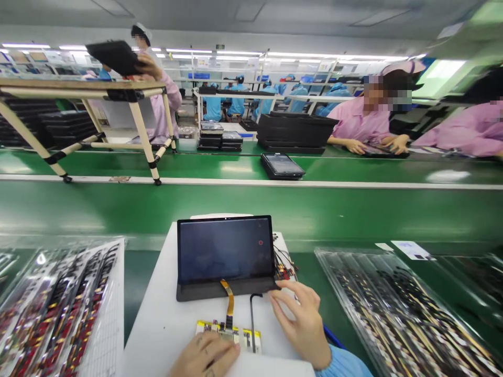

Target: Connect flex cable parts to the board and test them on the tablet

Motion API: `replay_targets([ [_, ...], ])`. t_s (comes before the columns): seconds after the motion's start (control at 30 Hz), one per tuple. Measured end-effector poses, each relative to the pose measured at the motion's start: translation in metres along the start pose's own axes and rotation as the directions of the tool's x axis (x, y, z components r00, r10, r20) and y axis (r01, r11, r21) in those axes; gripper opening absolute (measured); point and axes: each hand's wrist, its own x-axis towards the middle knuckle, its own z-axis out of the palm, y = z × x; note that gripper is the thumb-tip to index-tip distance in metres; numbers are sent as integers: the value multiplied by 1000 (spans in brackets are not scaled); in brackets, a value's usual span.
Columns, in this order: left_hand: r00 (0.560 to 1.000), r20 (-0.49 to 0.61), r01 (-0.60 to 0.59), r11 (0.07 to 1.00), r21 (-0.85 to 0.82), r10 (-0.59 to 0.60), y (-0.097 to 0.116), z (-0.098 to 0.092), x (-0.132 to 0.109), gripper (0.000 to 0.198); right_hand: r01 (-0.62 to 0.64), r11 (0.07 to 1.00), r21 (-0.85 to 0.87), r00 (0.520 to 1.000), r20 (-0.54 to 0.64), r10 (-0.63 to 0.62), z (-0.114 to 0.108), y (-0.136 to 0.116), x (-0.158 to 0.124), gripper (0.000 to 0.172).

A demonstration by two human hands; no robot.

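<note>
Left hand [204, 356]: at the bottom of the view, curled down over the near edge of a yellow-edged circuit board [214, 327]. Fingers are partly out of frame, so can't tell if it's pinching the board or just pressing on it.

Right hand [301, 324]: open, fingers spread, tips at or just beside the lower right corner of the tablet [226, 250]. Nothing visibly held.

An amber flex ribbon [228, 301] runs from the tablet's lower edge down to the board, so the two look connected. Its tablet-side end is hidden. A thin black hooked cable [252, 324] lies between the board and the right hand.

Tablet sits mid-bench, in a black case or on a black base, with the screen facing up and toward the person. Screen is dark, with one small red dot near the right side. No visible cracks, but glare limits the view. Small boards with loose wires [285, 268] lie behind its right edge.

White bench [153, 327] has clear trays of stacked boards on both sides: left tray [58, 314], right tray [401, 309]. Green conveyor belt [251, 209] runs beyond. A co-worker's hands [396, 144] work on a far device.
</note>
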Motion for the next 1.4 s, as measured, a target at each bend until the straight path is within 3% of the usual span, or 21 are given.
replay_targets([
  [0.13, 998, 52, 20, 999, -41, -18, 4, -13, 7, 41, 9, 1000, -12, 999, 39, -8, 0, -7, -13, 11],
  [0.37, 990, 126, 81, 994, -77, -71, 11, -22, 10, 63, 6, 998, -58, 996, 87, -1, 9, -13, -7, 17],
  [0.57, 992, 89, 100, 990, -101, -92, 14, -27, 20, 58, 11, 997, -79, 996, 90, -4, 8, -15, -5, 20],
  [0.73, 995, 74, 68, 994, -84, -62, 14, -28, 22, 55, 70, 998, -3, 995, 76, -70, -4, -14, -1, 18],
  [0.97, 959, 281, 0, 992, -125, 35, 18, -36, 14, 48, 109, 989, 95, 994, 0, -110, -23, -17, -18, 22],
  [1.13, 938, 343, -16, 993, -115, 55, 13, -38, 8, 48, 128, 988, 90, 992, -15, -127, -23, -17, -22, 25],
  [1.23, 930, 366, 16, 993, -116, 28, 10, -39, 7, 50, 142, 987, 82, 990, -26, -140, -23, -18, -22, 35],
  [1.4, 954, 283, 183, 941, -286, -99, 1, -56, 23, 55, 119, 992, 43, 993, -13, -118, -29, -22, -33, 54],
])
